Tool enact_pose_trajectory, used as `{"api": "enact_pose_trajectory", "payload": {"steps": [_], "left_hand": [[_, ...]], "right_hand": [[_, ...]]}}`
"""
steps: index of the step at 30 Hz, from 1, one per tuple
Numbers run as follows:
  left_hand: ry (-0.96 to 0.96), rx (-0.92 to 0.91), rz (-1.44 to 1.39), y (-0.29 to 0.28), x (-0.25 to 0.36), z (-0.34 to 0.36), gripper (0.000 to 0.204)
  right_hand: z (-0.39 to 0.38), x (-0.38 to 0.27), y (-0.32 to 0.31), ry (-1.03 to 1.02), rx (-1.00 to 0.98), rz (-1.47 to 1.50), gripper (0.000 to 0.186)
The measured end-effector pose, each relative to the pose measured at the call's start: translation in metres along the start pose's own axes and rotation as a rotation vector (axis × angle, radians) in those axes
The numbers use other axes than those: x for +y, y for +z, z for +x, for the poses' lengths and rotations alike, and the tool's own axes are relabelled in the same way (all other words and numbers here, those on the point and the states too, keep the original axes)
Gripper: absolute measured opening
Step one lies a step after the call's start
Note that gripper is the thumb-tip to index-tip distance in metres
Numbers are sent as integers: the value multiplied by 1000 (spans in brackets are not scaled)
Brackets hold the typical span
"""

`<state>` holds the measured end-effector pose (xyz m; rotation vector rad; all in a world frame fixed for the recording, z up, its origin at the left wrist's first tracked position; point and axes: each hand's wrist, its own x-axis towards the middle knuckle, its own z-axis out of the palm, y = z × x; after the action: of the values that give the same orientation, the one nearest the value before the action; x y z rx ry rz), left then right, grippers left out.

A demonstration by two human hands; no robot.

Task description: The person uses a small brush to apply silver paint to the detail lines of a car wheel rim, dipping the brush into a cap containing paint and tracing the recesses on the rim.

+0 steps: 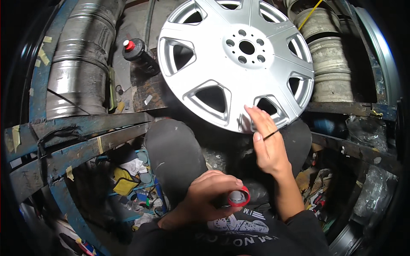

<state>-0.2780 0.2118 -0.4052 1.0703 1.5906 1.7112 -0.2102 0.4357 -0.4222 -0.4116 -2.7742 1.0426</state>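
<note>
A large silver alloy wheel (239, 81) lies tilted in front of me, its spoked face up and its near edge by my knees. My left hand (204, 194) is closed around a small round red cap (244, 197), its open side up, with something greyish inside. Held by the fingers of my right hand (270, 147) is a thin dark stick (270, 135); its tip is too small to make out. The right fingertips stretch toward the wheel's lower rim; whether they touch it I cannot tell.
A black bottle with a red-and-white top (139, 55) stands left of the wheel. Bare metal wheels are stacked at left (79, 68) and right (331, 64). Blue-painted metal frame bars (81, 132) run along both sides. A blue bin (147, 183) holds cluttered items, including a yellow pouch (124, 181).
</note>
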Motion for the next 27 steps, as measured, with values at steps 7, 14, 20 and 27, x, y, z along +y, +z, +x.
{"api": "enact_pose_trajectory", "payload": {"steps": [7,14,20,27], "left_hand": [[-28,182,182,-7,-4,-11,52],[-144,238,192,4,-10,-5,52],[-144,252,227,16,-12,1,51],[-48,319,330,30,-13,0,47]], "right_hand": [[-63,26,-43,128,239,101,63],[-152,36,-47,328,348,-103,62],[-186,38,-53,484,386,29,54],[-195,-19,-57,656,261,393,39]]}}
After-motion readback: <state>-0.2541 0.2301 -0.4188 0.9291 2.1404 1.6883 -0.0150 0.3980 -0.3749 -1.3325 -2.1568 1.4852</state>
